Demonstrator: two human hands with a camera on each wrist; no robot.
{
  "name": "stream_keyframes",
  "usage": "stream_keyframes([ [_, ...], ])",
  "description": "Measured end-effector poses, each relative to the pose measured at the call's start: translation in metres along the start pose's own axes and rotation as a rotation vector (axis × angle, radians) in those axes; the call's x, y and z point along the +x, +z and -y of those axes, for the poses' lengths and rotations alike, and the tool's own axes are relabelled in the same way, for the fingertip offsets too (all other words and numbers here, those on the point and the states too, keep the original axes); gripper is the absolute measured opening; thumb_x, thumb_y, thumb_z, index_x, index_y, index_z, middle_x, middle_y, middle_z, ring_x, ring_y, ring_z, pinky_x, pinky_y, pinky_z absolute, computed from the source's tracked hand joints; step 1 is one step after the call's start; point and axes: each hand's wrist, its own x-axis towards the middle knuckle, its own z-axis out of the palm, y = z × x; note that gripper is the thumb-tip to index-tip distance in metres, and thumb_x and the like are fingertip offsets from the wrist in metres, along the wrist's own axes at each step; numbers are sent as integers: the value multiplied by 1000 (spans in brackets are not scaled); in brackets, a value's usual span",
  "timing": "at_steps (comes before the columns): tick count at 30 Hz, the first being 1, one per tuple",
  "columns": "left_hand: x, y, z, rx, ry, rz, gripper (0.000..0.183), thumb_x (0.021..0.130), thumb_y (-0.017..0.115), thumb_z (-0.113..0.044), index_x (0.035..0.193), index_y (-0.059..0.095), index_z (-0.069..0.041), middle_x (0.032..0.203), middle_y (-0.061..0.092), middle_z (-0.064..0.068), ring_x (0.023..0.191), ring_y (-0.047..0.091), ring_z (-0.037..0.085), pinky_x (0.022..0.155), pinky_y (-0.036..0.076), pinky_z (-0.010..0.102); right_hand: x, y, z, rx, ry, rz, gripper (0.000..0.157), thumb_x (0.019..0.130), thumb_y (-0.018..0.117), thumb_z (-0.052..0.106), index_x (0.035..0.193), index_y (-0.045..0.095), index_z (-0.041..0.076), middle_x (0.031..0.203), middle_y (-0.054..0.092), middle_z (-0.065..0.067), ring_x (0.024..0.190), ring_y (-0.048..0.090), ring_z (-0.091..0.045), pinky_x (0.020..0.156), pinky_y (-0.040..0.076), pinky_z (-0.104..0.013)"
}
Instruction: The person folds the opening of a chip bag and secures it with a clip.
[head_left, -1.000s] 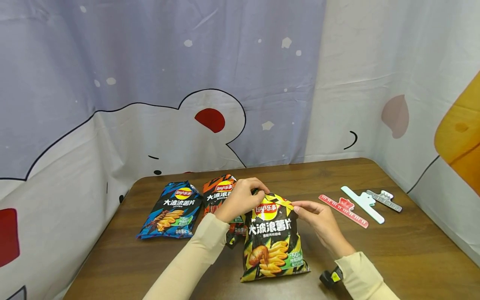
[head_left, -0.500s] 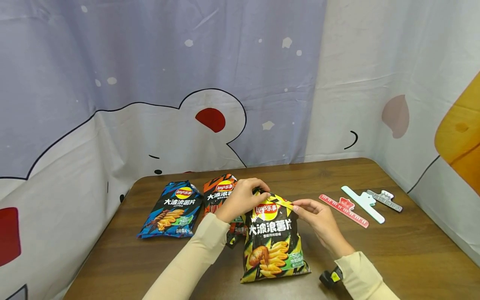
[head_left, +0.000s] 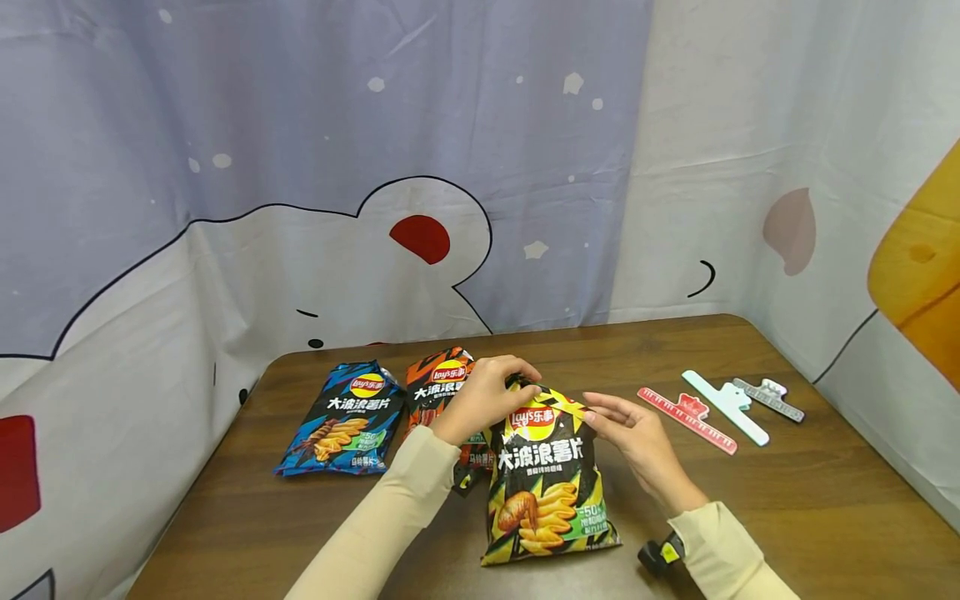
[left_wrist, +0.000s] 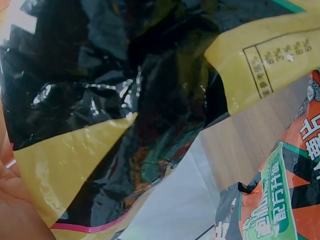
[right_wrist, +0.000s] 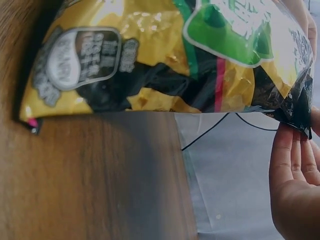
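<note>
Two hands hold one puffed, black-and-yellow foil chip bag roughly upright between them, near the front of the table: the left hand has its fingers bent over the top left corner, while the right hand pinches the top right corner between thumb and nearly straight fingers. Just behind the left hand, partly hidden, lies an orange-and-black foil bag, with a blue-and-black foil bag beside it on the left. Off to the right lie a red flat plastic clip, a pale mint one and a grey one, all on the brown wood-grain table.
</note>
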Motion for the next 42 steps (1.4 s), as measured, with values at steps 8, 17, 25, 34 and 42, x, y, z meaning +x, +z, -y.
stream_keyframes([
  [8, 0, 0, -1, -5, -9, 6, 19, 91, 67, -21, 107, 72, -11, 109, 69, 1, 100, 64, 13, 85, 52, 30, 0, -1, -1, -9, 46, 21, 48, 90, 68, 14, 127, 54, -12, 95, 72, 13, 92, 66, -3, 80, 54, -24],
  [17, 0, -1, -2, 9, -10, 23, 22, 92, 66, -21, 111, 72, -12, 112, 69, 1, 103, 64, 14, 87, 52, 31, 0, 0, -3, -34, 57, 11, 45, 89, 69, 16, 122, 59, -12, 95, 73, 10, 91, 68, -7, 82, 55, -28],
  [25, 1, -1, -2, 21, 10, 33, 25, 92, 66, -20, 116, 70, -12, 113, 68, 2, 105, 64, 16, 88, 52, 33, -1, 0, -2, -59, 39, -8, 40, 88, 70, 13, 117, 62, -12, 89, 73, 12, 85, 68, -6, 77, 55, -27],
  [34, -1, -1, 1, -9, -68, 44, 31, 91, 68, -25, 120, 67, -15, 124, 65, 1, 116, 59, 17, 96, 49, 36, -2, 2, -3, -78, 35, -44, 35, 87, 71, 13, 113, 65, -9, 87, 73, 11, 83, 68, -5, 76, 55, -26],
  [42, -3, 0, 6, -69, -165, 50, 44, 90, 68, -32, 130, 59, -16, 132, 61, 3, 123, 56, 22, 100, 46, 43, -2, 2, -3, -85, 23, -49, 34, 86, 71, 13, 111, 66, -9, 87, 74, 10, 82, 68, -5, 77, 55, -25],
])
